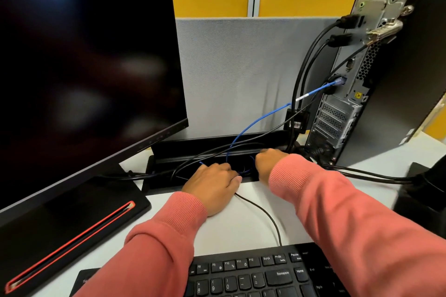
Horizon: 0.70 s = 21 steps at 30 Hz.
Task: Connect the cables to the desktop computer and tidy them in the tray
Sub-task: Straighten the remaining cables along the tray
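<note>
Several black cables (304, 60) and one blue cable (263, 119) are running from the desktop computer (386, 75) at upper right down into the tray (169, 152) at centre frame. Left hand (212, 184) and right hand (268, 161) are reaching into it, fingers curling among cables; whether they are pinching anything, I cannot tell.

Both hands reach into the long black cable tray (169, 149) at twelve o'clock on the white desk. The left hand (212, 182) presses its fingers onto a thin blue network cable (255, 123); the right hand (268, 159) curls beside it. That cable runs up to the black desktop tower (391, 75) at two o'clock.
</note>
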Each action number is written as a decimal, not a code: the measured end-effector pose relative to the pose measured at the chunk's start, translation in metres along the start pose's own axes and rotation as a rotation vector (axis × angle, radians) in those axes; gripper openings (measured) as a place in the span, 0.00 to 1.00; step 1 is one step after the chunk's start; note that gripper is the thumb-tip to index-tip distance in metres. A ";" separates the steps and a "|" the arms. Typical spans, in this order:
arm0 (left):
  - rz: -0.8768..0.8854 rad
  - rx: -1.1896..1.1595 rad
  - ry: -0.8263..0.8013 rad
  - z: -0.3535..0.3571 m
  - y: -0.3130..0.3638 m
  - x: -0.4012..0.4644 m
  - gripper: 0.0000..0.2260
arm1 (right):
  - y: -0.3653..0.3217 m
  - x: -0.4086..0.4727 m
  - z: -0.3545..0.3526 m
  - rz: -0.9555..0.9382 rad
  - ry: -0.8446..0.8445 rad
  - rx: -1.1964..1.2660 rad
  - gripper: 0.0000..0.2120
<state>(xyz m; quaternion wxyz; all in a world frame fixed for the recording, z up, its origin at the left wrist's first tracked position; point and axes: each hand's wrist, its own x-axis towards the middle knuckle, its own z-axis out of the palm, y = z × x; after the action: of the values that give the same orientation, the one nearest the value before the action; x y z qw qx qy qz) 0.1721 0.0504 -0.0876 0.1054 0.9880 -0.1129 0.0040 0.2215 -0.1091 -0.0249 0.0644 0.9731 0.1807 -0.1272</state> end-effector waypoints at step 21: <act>-0.049 -0.046 -0.026 -0.004 0.001 -0.002 0.21 | -0.005 0.018 0.006 0.181 0.065 0.197 0.08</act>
<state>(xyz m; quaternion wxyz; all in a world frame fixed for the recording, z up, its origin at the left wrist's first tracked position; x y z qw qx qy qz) 0.1704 0.0506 -0.0832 0.1267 0.9878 -0.0900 -0.0139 0.2348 -0.0993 -0.0359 -0.0261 0.9907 0.0806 -0.1062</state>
